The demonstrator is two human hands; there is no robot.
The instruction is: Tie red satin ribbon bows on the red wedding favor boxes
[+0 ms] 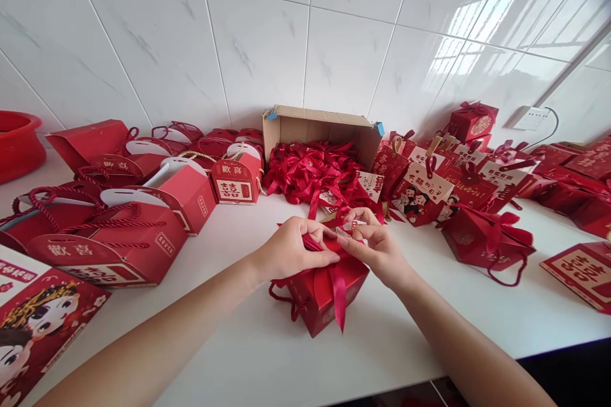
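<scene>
A red gift box (312, 302) stands on the white table in front of me, one corner towards me, with a twisted red cord at its left side. Over its top lies a shiny red ribbon (339, 296), whose loose tail hangs down the front. My left hand (303, 247) is closed above the box top, pinching a fold of this ribbon between thumb and fingers. Close beside it, my right hand (377, 248) is closed on a small white-and-red tag (352, 226), partly hidden by the fingers. The fingertips of both hands almost meet.
Behind the box, a tipped cardboard carton (324, 116) spills a heap of red ribbons (310, 168). Red boxes with cord handles (114, 245) crowd the left side. Decorated red gift bags (420, 194) and a ribboned box (491, 241) stand right. A red basin (19, 146) sits far left.
</scene>
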